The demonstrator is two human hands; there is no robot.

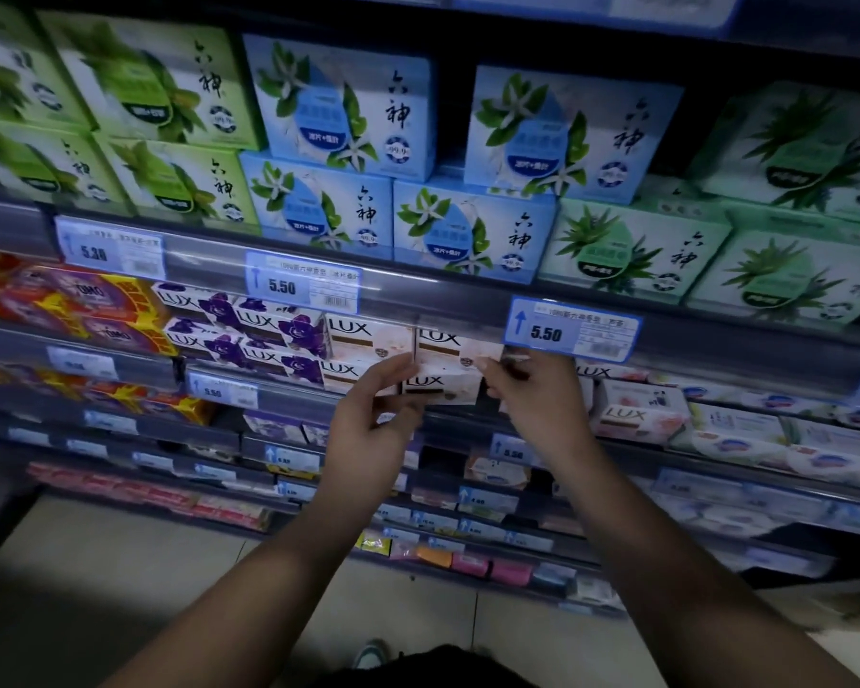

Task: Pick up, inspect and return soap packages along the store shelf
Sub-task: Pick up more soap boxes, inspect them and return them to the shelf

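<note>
Store shelf (467, 300): cream-white LUX soap box (443, 387), brown band.

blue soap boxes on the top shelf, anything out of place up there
A dark gap splits the upper row of blue cardboard soap boxes; the right-hand blue box sits offset, straddling a lower blue box and a mint-green aloe soap box beneath.

Bare left forearm (269, 563) and right forearm (666, 528), dark garment (443, 670), pale shoe (371, 655).
</note>
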